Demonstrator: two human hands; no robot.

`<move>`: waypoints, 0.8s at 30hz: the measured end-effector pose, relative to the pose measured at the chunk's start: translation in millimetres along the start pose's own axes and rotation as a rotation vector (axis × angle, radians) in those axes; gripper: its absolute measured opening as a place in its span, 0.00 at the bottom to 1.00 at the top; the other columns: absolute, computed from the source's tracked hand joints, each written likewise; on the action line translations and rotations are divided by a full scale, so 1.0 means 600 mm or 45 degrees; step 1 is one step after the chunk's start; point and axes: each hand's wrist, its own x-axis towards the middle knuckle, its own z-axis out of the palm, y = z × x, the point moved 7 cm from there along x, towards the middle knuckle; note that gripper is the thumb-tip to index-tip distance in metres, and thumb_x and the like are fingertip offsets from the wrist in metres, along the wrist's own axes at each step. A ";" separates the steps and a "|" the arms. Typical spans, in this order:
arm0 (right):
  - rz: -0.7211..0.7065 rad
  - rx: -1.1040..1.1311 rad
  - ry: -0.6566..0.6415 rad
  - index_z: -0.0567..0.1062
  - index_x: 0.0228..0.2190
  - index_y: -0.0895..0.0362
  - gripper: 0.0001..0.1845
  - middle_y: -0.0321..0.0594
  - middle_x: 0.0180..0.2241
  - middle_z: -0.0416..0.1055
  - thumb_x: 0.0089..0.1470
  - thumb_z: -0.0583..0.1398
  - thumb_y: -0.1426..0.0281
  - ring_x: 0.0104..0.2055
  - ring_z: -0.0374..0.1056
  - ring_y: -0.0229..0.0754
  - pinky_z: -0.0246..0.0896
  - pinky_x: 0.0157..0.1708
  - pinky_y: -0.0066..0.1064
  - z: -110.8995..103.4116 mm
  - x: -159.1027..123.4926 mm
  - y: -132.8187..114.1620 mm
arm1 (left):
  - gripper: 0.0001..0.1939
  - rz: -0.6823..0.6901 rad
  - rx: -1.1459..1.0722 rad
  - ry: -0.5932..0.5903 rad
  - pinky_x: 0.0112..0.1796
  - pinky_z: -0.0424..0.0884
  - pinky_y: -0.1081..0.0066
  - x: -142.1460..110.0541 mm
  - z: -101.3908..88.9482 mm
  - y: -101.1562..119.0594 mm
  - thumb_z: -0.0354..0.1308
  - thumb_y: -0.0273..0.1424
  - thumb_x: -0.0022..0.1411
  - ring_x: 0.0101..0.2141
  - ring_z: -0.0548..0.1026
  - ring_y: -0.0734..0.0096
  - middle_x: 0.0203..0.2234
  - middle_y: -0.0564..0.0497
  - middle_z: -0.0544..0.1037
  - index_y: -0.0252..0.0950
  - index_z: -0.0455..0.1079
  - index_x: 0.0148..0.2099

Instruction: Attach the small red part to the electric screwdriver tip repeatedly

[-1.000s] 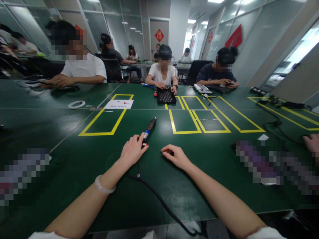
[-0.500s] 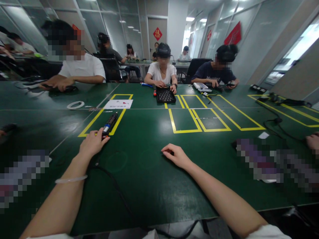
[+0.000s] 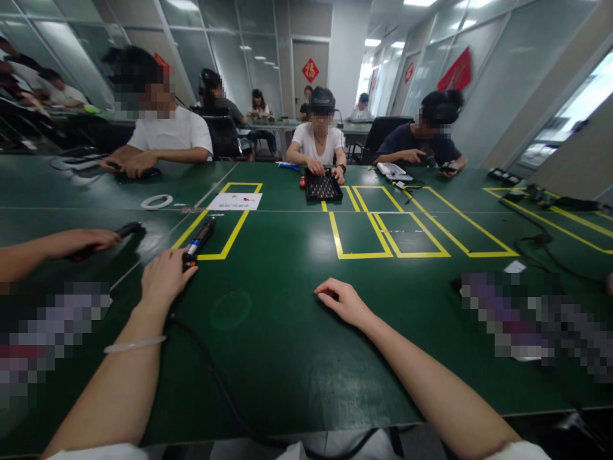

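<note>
My left hand (image 3: 164, 278) rests on the green table (image 3: 287, 345), its fingers closed round the near end of a black corded electric screwdriver (image 3: 198, 241). The tool lies flat, its tip pointing away across the corner of a yellow taped rectangle (image 3: 218, 220). Its black cable (image 3: 215, 383) trails back under my left forearm to the table's near edge. My right hand (image 3: 343, 300) lies on the table in the middle, fingers loosely curled, nothing visible in it.
A black tray (image 3: 322, 188) sits under the hands of the person opposite. White paper (image 3: 235, 201) and a white ring (image 3: 156, 201) lie left of it. A neighbour's hand (image 3: 86, 240) holds a dark tool at left. Cables (image 3: 536, 239) run at right. Several yellow outlines (image 3: 383, 227) mark the middle.
My left hand has slid the screwdriver from the table's middle leftward to the yellow rectangle's corner. A neighbour's arm has come in from the left. My right hand has stayed put.
</note>
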 end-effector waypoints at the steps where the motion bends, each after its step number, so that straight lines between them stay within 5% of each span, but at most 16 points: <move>1: -0.002 0.000 -0.002 0.76 0.37 0.57 0.08 0.40 0.35 0.73 0.58 0.57 0.71 0.34 0.68 0.38 0.62 0.36 0.29 0.000 0.000 0.000 | 0.28 -0.016 -0.002 0.003 0.42 0.66 0.61 -0.001 -0.001 0.001 0.51 0.45 0.62 0.44 0.70 0.52 0.49 0.37 0.68 0.31 0.62 0.57; 9: -0.008 0.006 -0.007 0.76 0.37 0.57 0.08 0.40 0.34 0.73 0.58 0.57 0.72 0.34 0.68 0.38 0.61 0.35 0.29 0.000 0.002 0.000 | 0.25 -0.114 -0.018 0.119 0.37 0.67 0.61 -0.007 -0.032 0.031 0.41 0.43 0.67 0.37 0.72 0.54 0.41 0.38 0.72 0.27 0.67 0.48; 14: -0.007 0.000 -0.017 0.76 0.36 0.57 0.07 0.39 0.33 0.72 0.58 0.57 0.72 0.32 0.67 0.37 0.61 0.34 0.28 0.004 0.003 0.002 | 0.23 0.054 -0.697 0.166 0.39 0.68 0.67 -0.032 -0.066 0.139 0.44 0.45 0.66 0.36 0.75 0.62 0.38 0.46 0.77 0.34 0.68 0.50; 20: -0.015 0.076 -0.025 0.73 0.40 0.57 0.09 0.37 0.32 0.72 0.57 0.57 0.72 0.32 0.67 0.37 0.62 0.34 0.28 0.010 0.001 0.004 | 0.23 0.655 -1.344 -0.523 0.41 0.67 0.70 -0.139 -0.067 0.387 0.48 0.41 0.64 0.39 0.74 0.68 0.40 0.47 0.76 0.37 0.65 0.58; 24: -0.077 0.182 -0.132 0.68 0.48 0.57 0.17 0.35 0.31 0.71 0.55 0.59 0.73 0.31 0.67 0.36 0.62 0.35 0.27 0.020 -0.001 -0.007 | 0.31 0.807 -1.551 -0.910 0.39 0.68 0.69 -0.194 -0.063 0.465 0.47 0.37 0.66 0.34 0.71 0.72 0.34 0.51 0.72 0.36 0.47 0.68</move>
